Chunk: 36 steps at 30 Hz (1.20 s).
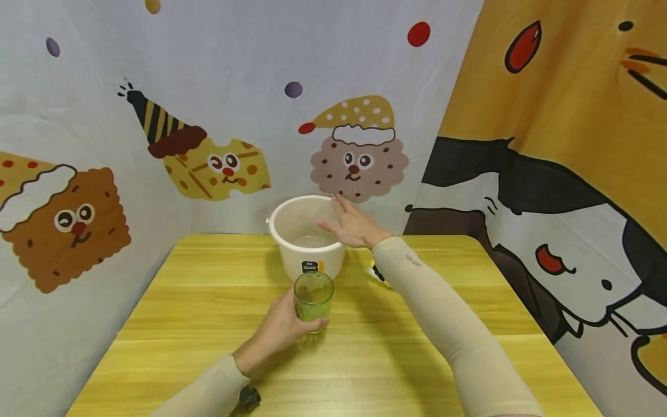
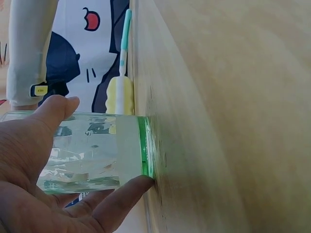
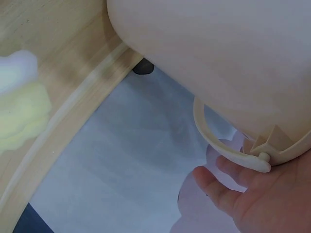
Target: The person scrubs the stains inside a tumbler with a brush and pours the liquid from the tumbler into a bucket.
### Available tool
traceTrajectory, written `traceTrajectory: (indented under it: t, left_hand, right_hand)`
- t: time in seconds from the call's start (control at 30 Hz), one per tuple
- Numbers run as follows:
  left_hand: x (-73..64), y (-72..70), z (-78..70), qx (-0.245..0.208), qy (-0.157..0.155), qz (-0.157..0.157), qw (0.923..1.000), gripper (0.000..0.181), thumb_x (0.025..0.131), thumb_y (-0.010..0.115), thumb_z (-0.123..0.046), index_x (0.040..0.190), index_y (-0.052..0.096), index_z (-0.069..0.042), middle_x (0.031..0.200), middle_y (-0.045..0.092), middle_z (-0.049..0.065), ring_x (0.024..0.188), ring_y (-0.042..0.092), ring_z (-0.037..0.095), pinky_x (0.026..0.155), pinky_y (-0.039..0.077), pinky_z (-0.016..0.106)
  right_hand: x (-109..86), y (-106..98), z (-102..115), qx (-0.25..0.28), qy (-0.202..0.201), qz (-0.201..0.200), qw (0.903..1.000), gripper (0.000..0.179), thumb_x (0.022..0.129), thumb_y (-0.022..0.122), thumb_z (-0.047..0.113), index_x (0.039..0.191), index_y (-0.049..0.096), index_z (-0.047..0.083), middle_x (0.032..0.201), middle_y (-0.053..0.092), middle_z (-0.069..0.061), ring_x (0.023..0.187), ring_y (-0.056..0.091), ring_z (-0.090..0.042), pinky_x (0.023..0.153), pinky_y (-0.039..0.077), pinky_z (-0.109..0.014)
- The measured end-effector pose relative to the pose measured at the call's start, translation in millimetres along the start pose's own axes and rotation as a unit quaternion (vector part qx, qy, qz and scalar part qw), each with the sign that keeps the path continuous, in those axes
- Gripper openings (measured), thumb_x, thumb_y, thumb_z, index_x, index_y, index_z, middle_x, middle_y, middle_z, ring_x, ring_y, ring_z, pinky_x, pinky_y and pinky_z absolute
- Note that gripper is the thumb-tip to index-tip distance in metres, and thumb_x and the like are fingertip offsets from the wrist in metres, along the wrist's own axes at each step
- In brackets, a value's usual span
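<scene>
My left hand (image 1: pixel 278 325) grips a clear green glass (image 1: pixel 314 295), thumb on one side and fingers round the other. The glass stands upright in front of the bucket, its thick green base (image 2: pixel 147 145) right at the tabletop. A white plastic bucket (image 1: pixel 312 262) with a dark label stands at the back of the table. With fingers extended, my right hand (image 1: pixel 356 226) is at the bucket's right rim, near the handle joint (image 3: pixel 265 158). Partly hidden behind the right forearm lies a sponge brush (image 2: pixel 120 94), with a yellow and white head and a teal-tipped handle.
The wooden table (image 1: pixel 208 313) ends at a back edge just behind the bucket. A printed cloth (image 1: pixel 234 69) with cartoon figures hangs behind and at both sides. Beside the left sleeve, a small dark object (image 1: pixel 249 398) shows near the table's front.
</scene>
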<state>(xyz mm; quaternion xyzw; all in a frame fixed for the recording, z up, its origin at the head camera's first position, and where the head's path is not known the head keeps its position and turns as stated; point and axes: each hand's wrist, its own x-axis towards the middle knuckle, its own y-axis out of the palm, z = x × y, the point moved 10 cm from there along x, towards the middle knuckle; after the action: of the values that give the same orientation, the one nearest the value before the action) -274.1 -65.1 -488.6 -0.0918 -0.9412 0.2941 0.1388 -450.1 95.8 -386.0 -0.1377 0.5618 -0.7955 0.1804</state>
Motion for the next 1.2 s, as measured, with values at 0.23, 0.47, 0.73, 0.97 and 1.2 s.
traceTrajectory:
  t: [0.23, 0.47, 0.73, 0.97, 1.2]
  left_hand:
    - [-0.1, -0.2, -1.0, -0.005, -0.002, 0.001, 1.0000, 0.097, 0.085, 0.108, -0.036, 0.165, 0.056, -0.017, 0.143, 0.081, 0.012, 0.125, 0.082, 0.033, 0.108, 0.070, 0.057]
    - [-0.3, -1.3, -0.7, 0.002, -0.009, -0.001, 1.0000, 0.099, 0.084, 0.108, -0.038, 0.165, 0.056, -0.017, 0.142, 0.081, 0.013, 0.124, 0.082, 0.034, 0.106, 0.070, 0.058]
    - [0.8, -4.1, -1.7, 0.015, -0.018, -0.006, 0.9997, 0.099, 0.082, 0.109, -0.041, 0.163, 0.059, -0.017, 0.140, 0.083, 0.012, 0.122, 0.082, 0.032, 0.106, 0.070, 0.057]
    - [0.8, -6.1, -5.3, 0.012, -0.019, -0.010, 0.9997, 0.095, 0.080, 0.111, -0.037, 0.159, 0.063, -0.016, 0.138, 0.083, 0.011, 0.122, 0.082, 0.031, 0.106, 0.070, 0.057]
    - [1.8, -6.5, -6.4, 0.017, -0.013, -0.014, 0.9997, 0.100, 0.078, 0.111, -0.038, 0.162, 0.060, -0.018, 0.142, 0.082, 0.012, 0.127, 0.081, 0.034, 0.109, 0.069, 0.060]
  right_hand:
    - [-0.3, -0.2, 0.4, -0.004, 0.000, -0.003, 1.0000, 0.111, 0.112, 0.029, 0.088, 0.188, 0.010, 0.009, 0.199, 0.005, -0.014, 0.183, 0.018, -0.044, 0.146, 0.024, -0.071]
    - [0.0, 1.2, -0.5, -0.004, 0.003, -0.003, 1.0000, 0.111, 0.112, 0.029, 0.088, 0.188, 0.010, 0.010, 0.199, 0.006, -0.014, 0.183, 0.018, -0.045, 0.145, 0.025, -0.074]
    - [0.3, 1.4, -0.6, -0.007, 0.003, -0.008, 0.9999, 0.109, 0.113, 0.029, 0.087, 0.188, 0.010, 0.010, 0.198, 0.008, -0.015, 0.182, 0.022, -0.046, 0.144, 0.028, -0.073]
    - [1.1, 1.0, -0.4, -0.007, 0.001, -0.007, 1.0000, 0.110, 0.113, 0.030, 0.087, 0.188, 0.011, 0.009, 0.198, 0.008, -0.016, 0.181, 0.022, -0.047, 0.145, 0.026, -0.071]
    - [2.6, 1.7, -1.7, -0.005, 0.003, -0.007, 1.0000, 0.108, 0.114, 0.033, 0.085, 0.188, 0.010, 0.009, 0.198, 0.008, -0.016, 0.181, 0.022, -0.047, 0.145, 0.027, -0.072]
